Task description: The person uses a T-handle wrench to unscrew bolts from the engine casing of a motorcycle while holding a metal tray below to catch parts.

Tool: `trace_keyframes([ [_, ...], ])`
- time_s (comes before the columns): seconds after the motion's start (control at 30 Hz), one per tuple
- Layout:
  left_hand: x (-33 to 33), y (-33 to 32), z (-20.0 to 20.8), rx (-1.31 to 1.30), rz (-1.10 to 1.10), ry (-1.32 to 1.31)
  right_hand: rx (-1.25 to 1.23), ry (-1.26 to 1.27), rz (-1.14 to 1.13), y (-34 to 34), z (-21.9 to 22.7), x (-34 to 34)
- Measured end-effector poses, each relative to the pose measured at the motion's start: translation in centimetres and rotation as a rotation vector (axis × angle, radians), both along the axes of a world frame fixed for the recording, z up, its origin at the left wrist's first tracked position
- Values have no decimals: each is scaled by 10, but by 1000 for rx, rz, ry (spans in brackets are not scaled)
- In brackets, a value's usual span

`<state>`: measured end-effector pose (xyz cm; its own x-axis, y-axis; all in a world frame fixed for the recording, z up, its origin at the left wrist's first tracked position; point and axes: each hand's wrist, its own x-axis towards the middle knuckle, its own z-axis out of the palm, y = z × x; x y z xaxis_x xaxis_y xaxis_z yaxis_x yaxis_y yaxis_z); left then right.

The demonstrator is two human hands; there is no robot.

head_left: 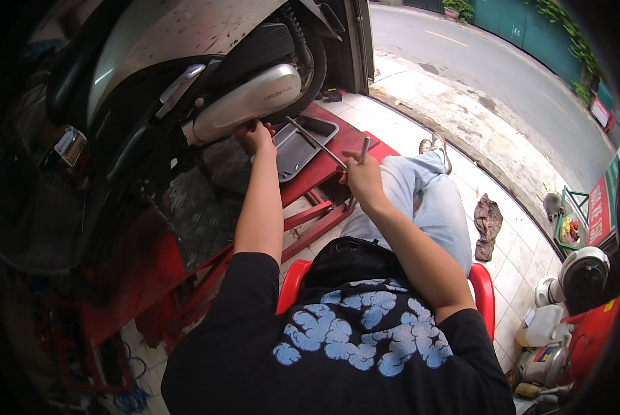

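My right hand (pixel 365 181) is closed around a T-handle wrench (pixel 318 144). Its long metal shaft slants up and left over a grey metal tray (pixel 329 130). My left hand (pixel 260 140) reaches in beneath the silver engine-side cover (pixel 251 101) of a scooter (pixel 164 48). The fingers of that hand are curled, and whatever they grip is hidden by the hand and the cover. Some small parts (pixel 290 170) lie in the tray's near end. The tray rests on a red lift platform (pixel 375 144), beside the scooter's rear wheel (pixel 317 72).
I sit on a red chair (pixel 292 285) with my legs stretched along the lift. A brown rag (pixel 487 225) lies on the white tiles. At the right stand a fan (pixel 584 273), a plastic jug (pixel 541 325) and a red machine (pixel 597 339). Beyond the doorway runs a street (pixel 462 41).
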<state>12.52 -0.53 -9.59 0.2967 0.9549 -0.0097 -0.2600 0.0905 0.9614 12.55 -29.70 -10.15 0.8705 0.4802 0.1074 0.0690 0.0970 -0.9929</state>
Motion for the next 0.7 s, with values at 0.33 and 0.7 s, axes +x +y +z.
trace_keyframes([
  [0.33, 11, 68, -36, -556, -306, -432, -42, 4, 64, 0, 7, -15],
  [0.7, -20, -27, -51, -602, -175, -371, 17, -68, 117, 28, -5, -11],
])
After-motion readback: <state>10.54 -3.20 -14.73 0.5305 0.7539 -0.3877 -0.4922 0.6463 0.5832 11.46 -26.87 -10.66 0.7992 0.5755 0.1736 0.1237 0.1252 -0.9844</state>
